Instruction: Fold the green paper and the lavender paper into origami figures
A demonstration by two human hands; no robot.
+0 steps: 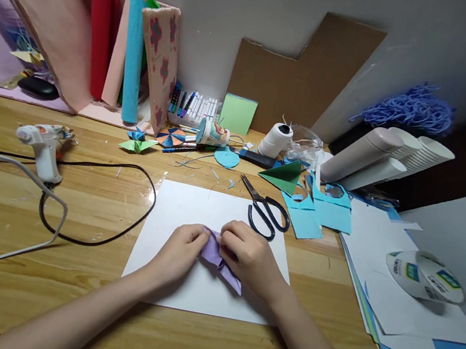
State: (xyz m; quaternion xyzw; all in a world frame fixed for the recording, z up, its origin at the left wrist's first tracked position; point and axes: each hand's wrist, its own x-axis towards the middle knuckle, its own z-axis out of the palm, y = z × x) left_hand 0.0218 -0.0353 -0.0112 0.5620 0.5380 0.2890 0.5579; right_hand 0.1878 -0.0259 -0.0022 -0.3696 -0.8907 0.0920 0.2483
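A folded piece of purple paper point(213, 253) is held between my two hands, over a white sheet point(175, 200) on the wooden table. My left hand point(179, 249) pinches its left end between thumb and fingers. Curled over its upper right part, my right hand point(249, 254) grips it and hides some of the folds. One pointed end of the paper sticks out below the right hand. Black-handled scissors point(263, 209) lie just beyond my right hand, partly on the white sheet, blades pointing away to the left.
On the left stands a white glue gun point(42, 151) with a looping black cord point(91, 243). Blue paper offcuts point(303, 219), a folded green paper point(284, 176) and a thread spool point(275, 140) lie behind. At right, a tape roll point(424, 277) rests on stacked paper point(389, 308).
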